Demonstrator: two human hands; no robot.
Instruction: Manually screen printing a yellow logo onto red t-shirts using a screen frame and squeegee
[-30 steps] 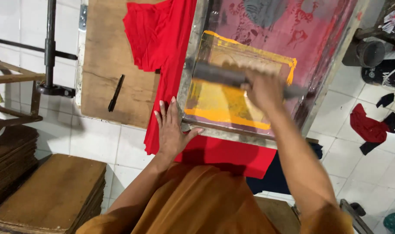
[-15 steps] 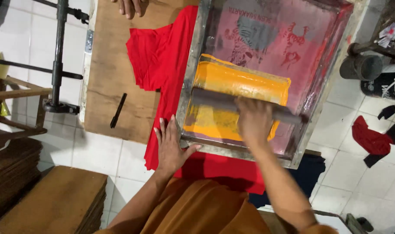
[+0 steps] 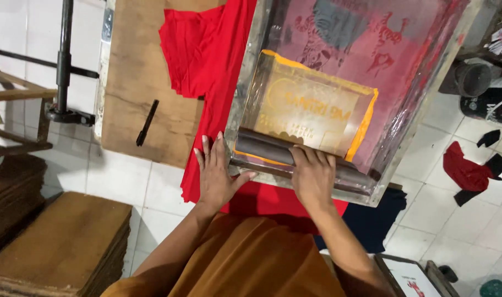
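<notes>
Right now, by parts:

Right hand (image 3: pixel 312 175): closed over the squeegee (image 3: pixel 295 159), fingers wrapped across its dark bar near the middle.

Squeegee: lies across the near end of the screen frame (image 3: pixel 245 93), at the lower edge of the yellow ink (image 3: pixel 366 124) patch, close to the frame's near rail.

Left hand (image 3: pixel 215 173): open and flat, palm down on the red shirt (image 3: pixel 207 60), thumb touching the frame's near corner; it grips nothing.

Red shirt: spread on the wooden board (image 3: pixel 135 93), running under the frame and out toward the person's body.

How it handles: the squeegee looks stiff and long, with a wet blade, likely slippery where ink sits; the dry top of the bar seems the sound place to hold, near the middle for even pressure. The shirt is soft and shifts easily, so a flat palm suits it. The mesh looks thin and easy to damage.

Nearby: a black marker (image 3: pixel 147 122) on the board; stacked boards (image 3: pixel 64 247) on the tiled floor (image 3: pixel 119 176).
</notes>
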